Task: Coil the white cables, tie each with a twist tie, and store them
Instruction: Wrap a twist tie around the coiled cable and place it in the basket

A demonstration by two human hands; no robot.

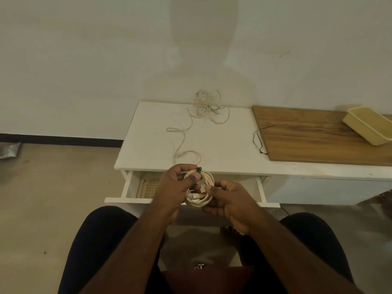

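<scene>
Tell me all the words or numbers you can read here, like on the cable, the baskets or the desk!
None: no words, numbers or labels show anywhere.
coiled white cable: no print visible.
yellow basket on the wooden board: plain.
basket in the drawer: plain.
white desk: bare of writing.

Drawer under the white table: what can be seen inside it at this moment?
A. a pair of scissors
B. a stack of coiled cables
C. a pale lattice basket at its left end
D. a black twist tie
C: a pale lattice basket shows at the left end of the open drawer; both hands hide much of the rest.
</scene>
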